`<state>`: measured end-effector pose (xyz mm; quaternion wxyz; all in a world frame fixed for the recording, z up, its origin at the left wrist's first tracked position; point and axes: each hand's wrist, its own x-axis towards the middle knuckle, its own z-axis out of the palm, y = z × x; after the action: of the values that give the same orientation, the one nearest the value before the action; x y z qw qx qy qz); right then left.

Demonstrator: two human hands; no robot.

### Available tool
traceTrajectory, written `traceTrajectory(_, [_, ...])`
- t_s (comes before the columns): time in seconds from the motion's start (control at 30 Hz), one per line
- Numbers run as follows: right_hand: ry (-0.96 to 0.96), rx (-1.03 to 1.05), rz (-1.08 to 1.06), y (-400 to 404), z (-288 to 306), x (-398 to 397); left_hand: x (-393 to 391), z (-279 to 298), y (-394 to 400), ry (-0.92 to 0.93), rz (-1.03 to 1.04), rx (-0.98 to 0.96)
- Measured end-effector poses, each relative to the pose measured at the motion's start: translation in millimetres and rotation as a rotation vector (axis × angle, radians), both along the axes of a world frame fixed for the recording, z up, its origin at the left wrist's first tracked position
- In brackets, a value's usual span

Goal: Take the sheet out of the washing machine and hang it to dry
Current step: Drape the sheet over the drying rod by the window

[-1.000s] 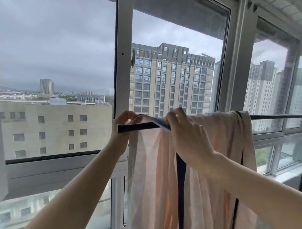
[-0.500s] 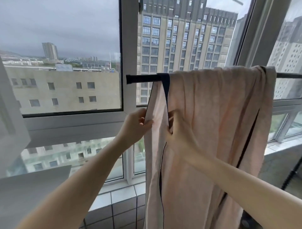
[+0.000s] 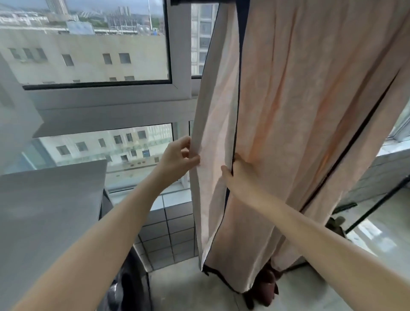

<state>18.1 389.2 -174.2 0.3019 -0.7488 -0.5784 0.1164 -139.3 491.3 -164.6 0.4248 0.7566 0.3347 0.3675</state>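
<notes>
- Two bare hands work a pale peach sheet that hangs in long folds from a dark rail at the top edge of the view, in front of a white-framed window.
- Left hand, fingers curled, pinches the sheet's outer left edge about halfway down the drop, thumb pressed against the cloth.
- Right hand grips the next fold just beside it, at the dark navy trim that runs down the fabric; the thumb lies on the near side and the fingers are tucked behind the cloth, out of sight.
- Both hands sit at nearly the same height, close together but not touching, with a narrow panel of sheet stretched between them.
- Lower down, the sheet's hem, edged in the same navy, hangs just above the grey floor.
- Another strip of dark trim runs diagonally down the right side of the cloth.
- At lower left stands a grey appliance top, with a dark rounded front below it, only partly in view.
- Square tiles line the low wall under the window.
- Outside, beige and grey buildings fill the glass.
- Thin black stand legs cross the floor at right.
</notes>
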Motion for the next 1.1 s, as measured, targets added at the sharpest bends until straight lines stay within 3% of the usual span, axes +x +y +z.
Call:
traceTrajectory(0.2, [-0.168,-0.036,-0.006,-4.2,-17.4,0.0,-2.2,-21.4,5.5,0.155,0.067,0.078])
traceTrajectory(0.43, [-0.070,-0.159,0.010,-1.6,-38.5,-18.2,1.6,-47.4,-1.3,0.259,0.069,0.107])
traceTrajectory(0.63, [0.008,-0.270,0.044,1.1,-64.5,-35.7,4.8,-49.6,-11.6,0.076,0.182,0.036])
traceTrajectory(0.8, [0.250,-0.339,0.222,-14.5,-59.8,-37.7,3.2,-49.3,-29.8,-0.115,0.214,-0.013])
traceTrajectory(0.93, [0.217,-0.110,0.111,-41.0,-49.2,-13.2,0.8,-53.3,-54.3,-0.264,0.271,-0.040])
traceTrajectory(1.1, [0.186,0.326,-0.282,-75.2,-43.7,38.5,6.8,-66.3,-74.8,-0.304,0.271,-0.048])
